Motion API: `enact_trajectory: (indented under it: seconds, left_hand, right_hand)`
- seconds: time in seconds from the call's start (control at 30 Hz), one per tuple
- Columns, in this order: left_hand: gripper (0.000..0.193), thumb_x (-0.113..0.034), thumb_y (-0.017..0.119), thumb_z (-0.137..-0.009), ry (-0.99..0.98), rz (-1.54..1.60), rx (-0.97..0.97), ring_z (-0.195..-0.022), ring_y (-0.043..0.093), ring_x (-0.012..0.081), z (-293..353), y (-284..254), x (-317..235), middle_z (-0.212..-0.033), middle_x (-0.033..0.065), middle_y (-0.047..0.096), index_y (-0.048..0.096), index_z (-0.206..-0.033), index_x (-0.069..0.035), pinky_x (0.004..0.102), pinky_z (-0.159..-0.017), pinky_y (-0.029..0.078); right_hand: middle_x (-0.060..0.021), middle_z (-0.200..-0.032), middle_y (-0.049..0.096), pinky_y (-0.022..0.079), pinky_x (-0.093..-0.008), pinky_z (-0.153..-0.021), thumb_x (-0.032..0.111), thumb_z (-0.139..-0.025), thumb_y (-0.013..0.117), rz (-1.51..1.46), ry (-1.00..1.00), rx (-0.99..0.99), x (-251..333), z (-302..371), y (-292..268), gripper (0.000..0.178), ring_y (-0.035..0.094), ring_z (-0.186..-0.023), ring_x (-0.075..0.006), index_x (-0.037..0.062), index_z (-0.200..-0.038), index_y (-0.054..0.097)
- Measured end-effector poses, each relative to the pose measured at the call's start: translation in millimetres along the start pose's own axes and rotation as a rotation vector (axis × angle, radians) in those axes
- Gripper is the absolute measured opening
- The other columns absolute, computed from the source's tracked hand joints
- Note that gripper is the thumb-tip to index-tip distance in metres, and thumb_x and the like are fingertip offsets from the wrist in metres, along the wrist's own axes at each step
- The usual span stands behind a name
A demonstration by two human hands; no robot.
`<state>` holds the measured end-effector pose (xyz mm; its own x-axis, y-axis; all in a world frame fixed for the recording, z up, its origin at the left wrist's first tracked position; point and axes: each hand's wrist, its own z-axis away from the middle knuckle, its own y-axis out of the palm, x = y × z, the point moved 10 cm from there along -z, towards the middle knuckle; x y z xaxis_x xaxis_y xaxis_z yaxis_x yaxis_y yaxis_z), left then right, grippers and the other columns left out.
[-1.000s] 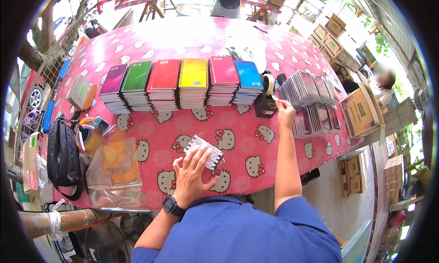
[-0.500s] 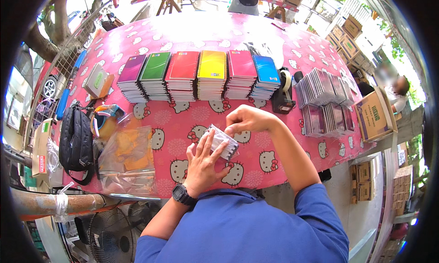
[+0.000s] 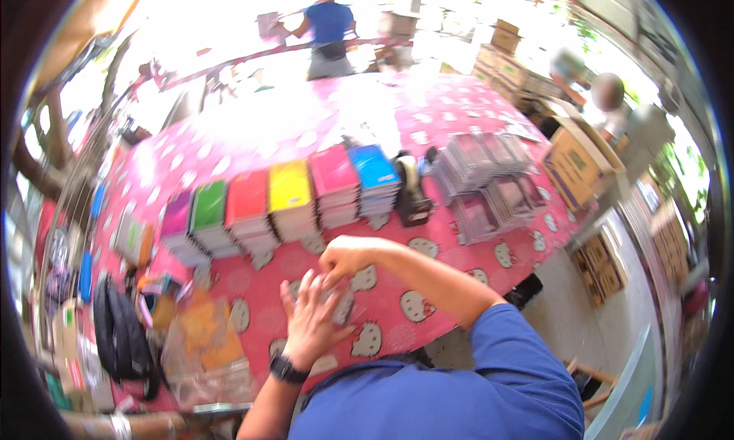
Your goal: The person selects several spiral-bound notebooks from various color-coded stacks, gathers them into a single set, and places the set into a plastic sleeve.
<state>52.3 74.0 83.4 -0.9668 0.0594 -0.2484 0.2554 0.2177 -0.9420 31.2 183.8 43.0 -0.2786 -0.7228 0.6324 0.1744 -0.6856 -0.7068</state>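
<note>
A small pack in clear plastic, which looks like pocket notebooks, lies on the pink patterned table. Across its left part rests my left hand, fingers spread and pressing it down. My right hand is closed in a pinch at the pack's far edge, touching or almost touching the left fingertips; what it pinches is hidden. Just beyond stand stacks of spiral notebooks with purple, green, red, yellow, pink and blue covers. Motion blurs the picture somewhat.
A black tape dispenser stands right of the stacks, beside piled wrapped notebook packs. Plastic bags and a black bag lie at left. An open carton is at the right edge. Other people stand beyond.
The whole view has tilted and swung, raising the far person into sight. My right hand has come closer to the left fingertips over the pack. The left hand stays spread on it.
</note>
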Motion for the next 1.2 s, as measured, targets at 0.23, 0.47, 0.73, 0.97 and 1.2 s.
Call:
enact_trajectory:
  seconds: [0.23, 0.47, 0.73, 0.97, 1.2]
  left_hand:
    - [0.093, -0.038, 0.077, -0.055, 0.014, -0.030, 0.043, -0.135, 0.019, 0.0293, 4, -4, -11, -0.135, 0.0069, 0.033, 0.035, -0.136, -0.022, 0.0630, -0.105, -0.002]
    - [0.100, -0.021, 0.081, -0.051, 0.184, 0.026, -0.095, -0.119, 0.043, 0.0251, -6, -7, 3, -0.123, 0.0089, 0.046, 0.029, -0.136, -0.011, 0.0561, -0.107, -0.001]
    - [0.099, -0.024, 0.087, -0.054, -0.223, 1.351, -0.438, -0.108, 0.052, 0.0249, 13, 16, 79, -0.120, 0.0121, 0.049, 0.030, -0.132, -0.001, 0.0377, -0.091, 0.045]
    - [0.098, -0.015, 0.086, -0.055, -0.126, 1.132, -0.266, -0.112, 0.051, 0.0222, 16, 21, 54, -0.120, 0.0098, 0.052, 0.031, -0.135, -0.005, 0.0345, -0.092, 0.043]
    - [0.126, -0.027, 0.089, -0.051, -0.058, 1.139, -0.511, -0.129, 0.027, 0.0258, 44, 5, 85, -0.137, 0.0143, 0.026, 0.004, -0.143, -0.009, 0.0410, -0.106, 0.026]
  right_hand:
    - [-0.0012, -0.081, 0.060, 0.044, -0.0317, -0.063, 0.044, -0.081, 0.061, -0.741, 0.089, 0.045, -61, -5, 83, 0.044, 0.051, -0.072, -0.0130, 0.0015, -0.093, 0.060]
    - [-0.0088, -0.081, 0.065, 0.049, -0.0310, -0.064, 0.027, -0.078, 0.065, -0.528, 0.310, -0.795, -103, 82, 41, 0.031, 0.060, -0.072, -0.0155, 0.0005, -0.093, 0.063]
    - [-0.0081, -0.129, 0.045, 0.037, -0.0323, -0.099, 0.017, -0.066, 0.080, -1.065, -0.385, -0.466, 19, 91, 45, 0.086, 0.043, -0.118, -0.0168, 0.0031, -0.135, 0.030]
    - [-0.0066, -0.119, 0.048, 0.039, -0.0282, -0.093, 0.005, -0.063, 0.077, -1.014, -0.340, -0.547, 8, 70, 55, 0.073, 0.044, -0.111, -0.0132, 0.0037, -0.125, 0.038]
    - [-0.0133, -0.135, 0.034, 0.027, -0.0396, -0.105, 0.019, -0.059, 0.083, -0.739, -0.319, -0.687, 3, 98, 33, 0.099, 0.027, -0.130, -0.0247, 0.0075, -0.138, 0.025]
